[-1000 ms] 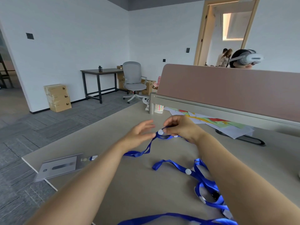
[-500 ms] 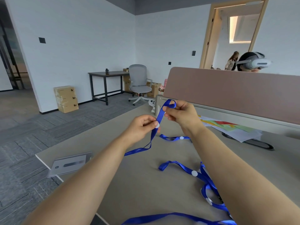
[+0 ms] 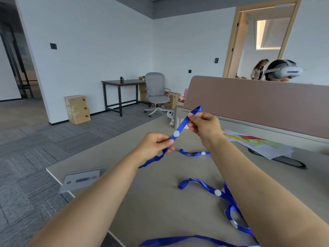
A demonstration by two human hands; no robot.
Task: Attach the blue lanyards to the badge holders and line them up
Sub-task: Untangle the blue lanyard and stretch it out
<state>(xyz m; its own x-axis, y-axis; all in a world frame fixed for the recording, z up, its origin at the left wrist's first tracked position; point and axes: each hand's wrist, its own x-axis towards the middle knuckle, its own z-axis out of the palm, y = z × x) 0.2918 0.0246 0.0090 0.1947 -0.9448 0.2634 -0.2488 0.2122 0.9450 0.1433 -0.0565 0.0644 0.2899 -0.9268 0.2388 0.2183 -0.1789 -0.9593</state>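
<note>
Raised higher, the blue lanyard [image 3: 183, 124] stretches taut beyond the badge holder [image 3: 81, 180], left hand [image 3: 154, 146] and right hand [image 3: 204, 127] each pinching it in a grip; harder pulling may slip it loose

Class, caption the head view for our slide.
Left hand and right hand pinch a blue fabric lanyard above the beige table.

Blue lanyard [image 3: 185, 123] — smooth woven cloth, slightly glossy — above a matt table [image 3: 156, 202].

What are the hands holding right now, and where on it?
Both pinch one blue lanyard: right hand near its looped upper end, left hand just below the white snap.
</note>
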